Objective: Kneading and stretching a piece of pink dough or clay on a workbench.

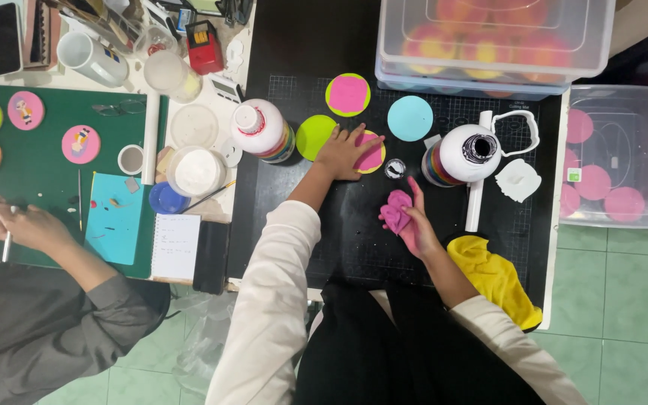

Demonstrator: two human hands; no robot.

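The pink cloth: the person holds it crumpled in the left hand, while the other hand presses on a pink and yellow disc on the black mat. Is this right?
Not quite. The head view shows the pink cloth crumpled in the right hand, not the left. It is the left hand that presses on the pink and yellow disc on the black mat. The rest is correct.

Pink-on-yellow round disc point(370, 156) lies flat on the black mat; crumpled pink lump point(397, 211), perhaps cloth, nearby.
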